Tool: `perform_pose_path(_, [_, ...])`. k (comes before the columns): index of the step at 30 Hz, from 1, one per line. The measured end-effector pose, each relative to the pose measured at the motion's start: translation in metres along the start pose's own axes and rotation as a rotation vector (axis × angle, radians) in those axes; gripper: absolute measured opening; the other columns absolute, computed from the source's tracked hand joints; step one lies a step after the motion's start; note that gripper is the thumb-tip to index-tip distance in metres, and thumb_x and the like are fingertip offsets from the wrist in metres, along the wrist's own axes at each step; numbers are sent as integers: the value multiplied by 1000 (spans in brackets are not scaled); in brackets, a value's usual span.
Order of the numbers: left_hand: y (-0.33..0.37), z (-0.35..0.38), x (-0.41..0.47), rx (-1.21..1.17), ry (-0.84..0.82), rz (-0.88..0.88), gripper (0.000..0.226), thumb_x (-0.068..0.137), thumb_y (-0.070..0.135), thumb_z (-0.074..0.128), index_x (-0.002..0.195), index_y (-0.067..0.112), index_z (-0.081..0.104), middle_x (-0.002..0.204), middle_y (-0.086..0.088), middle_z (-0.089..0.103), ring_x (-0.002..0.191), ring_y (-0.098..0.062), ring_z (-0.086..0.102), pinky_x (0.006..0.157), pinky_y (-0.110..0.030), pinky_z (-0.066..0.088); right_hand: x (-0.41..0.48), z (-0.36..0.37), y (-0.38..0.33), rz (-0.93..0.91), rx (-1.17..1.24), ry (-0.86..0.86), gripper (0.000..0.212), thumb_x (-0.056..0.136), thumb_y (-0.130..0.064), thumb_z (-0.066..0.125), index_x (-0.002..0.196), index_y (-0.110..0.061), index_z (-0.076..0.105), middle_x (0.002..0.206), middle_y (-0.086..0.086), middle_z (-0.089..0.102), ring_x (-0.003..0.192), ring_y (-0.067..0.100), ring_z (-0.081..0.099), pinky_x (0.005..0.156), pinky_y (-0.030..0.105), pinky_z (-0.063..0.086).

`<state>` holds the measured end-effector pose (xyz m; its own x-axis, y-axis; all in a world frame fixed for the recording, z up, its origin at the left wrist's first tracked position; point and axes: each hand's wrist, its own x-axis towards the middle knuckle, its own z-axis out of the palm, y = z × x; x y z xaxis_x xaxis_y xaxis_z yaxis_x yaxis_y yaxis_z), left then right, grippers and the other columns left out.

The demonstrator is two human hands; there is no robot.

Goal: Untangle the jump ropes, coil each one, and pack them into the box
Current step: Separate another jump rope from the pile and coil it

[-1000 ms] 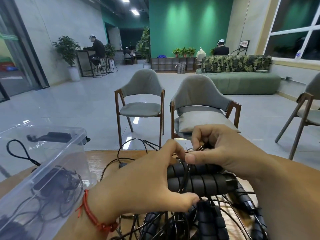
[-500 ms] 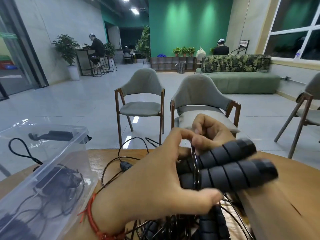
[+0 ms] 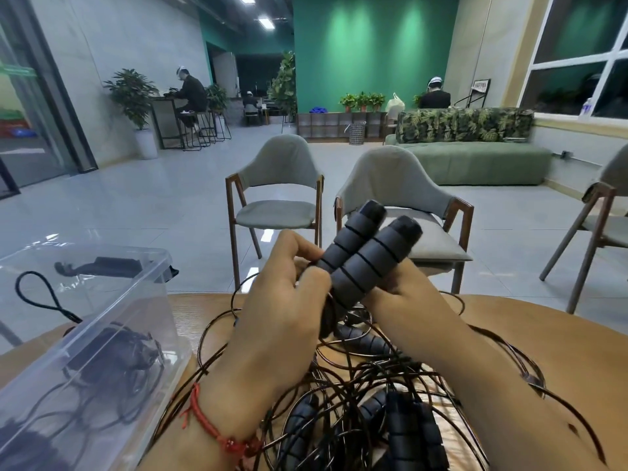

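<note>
While the paired handles (image 3: 368,256) tilt upward above the table's (image 3: 577,341) far edge | left hand (image 3: 282,300) grips their lower ends | right hand (image 3: 411,300) clasps them from beneath | tangled ropes (image 3: 356,396) heaped mid-table | clear box (image 3: 136,300) at left edge

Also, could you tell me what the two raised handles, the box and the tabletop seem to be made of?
Handles: probably foam, matte dark grey with ringed grooves. Box: clear glossy plastic; ropes show through its wall. Tabletop: wood or wood-look veneer, smooth, with visible grain.
</note>
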<state>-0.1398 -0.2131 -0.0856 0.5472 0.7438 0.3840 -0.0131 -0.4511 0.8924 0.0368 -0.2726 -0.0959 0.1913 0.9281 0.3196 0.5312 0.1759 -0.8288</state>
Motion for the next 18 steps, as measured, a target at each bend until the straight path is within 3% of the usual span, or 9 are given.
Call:
perform_pose_path(2, [-4,-4,3,-10,43,-32,14,89,42,43,97,39,54,93,12,66,79,-19,66,59,-32,59,-2,5,-8,-22,-34,-83,23,95,-54,55,117,-49,61,106,-26,70,101,-3,64,93,40,52])
perform_pose_path(4, [-8,-8,6,-26,102,-41,16,89,41,42,96,35,56,88,10,65,75,-20,63,58,-28,56,-3,4,-13,46,-32,-143,39,90,-64,51,129,-57,55,120,-28,68,114,-2,61,104,46,50])
perform_pose_path(6, [-10,-11,8,3,150,-33,17,89,40,43,99,32,54,87,12,65,70,-13,62,56,-26,54,-2,4,-14,66,17,-199,48,89,-69,49,134,-55,54,116,-31,67,113,-3,61,103,45,50])
perform_pose_path(8, [-14,-13,10,86,168,-1,13,90,39,44,102,37,50,90,15,67,71,-9,65,56,-34,59,0,4,-16,78,54,-260,50,89,-77,52,133,-54,56,109,-35,68,107,-8,63,99,39,49])
perform_pose_path(11, [-19,-11,9,192,140,26,15,98,36,48,111,45,46,99,18,67,79,-13,70,68,-51,63,4,9,-9,73,22,-199,53,92,-80,55,137,-51,59,124,-23,72,119,-1,65,109,47,49])
perform_pose_path(14, [-17,-8,9,128,76,-4,18,108,41,56,124,44,48,109,18,69,95,-12,74,82,-44,64,4,3,-5,63,113,-180,47,97,-71,58,136,-44,64,129,-17,73,126,4,65,114,51,45])
perform_pose_path(16, [-14,-8,11,-22,56,-27,37,98,42,67,131,37,52,118,12,73,104,-13,76,85,-37,65,5,-3,-5,37,225,-169,38,101,-60,61,133,-40,68,124,-15,76,121,3,68,108,45,49])
perform_pose_path(18, [-13,-9,15,-230,80,-67,54,86,38,77,135,25,58,121,2,75,107,-18,77,85,-35,64,6,-6,-5,1,325,-121,37,98,-50,63,128,-30,71,96,-22,77,89,-8,70,81,20,53])
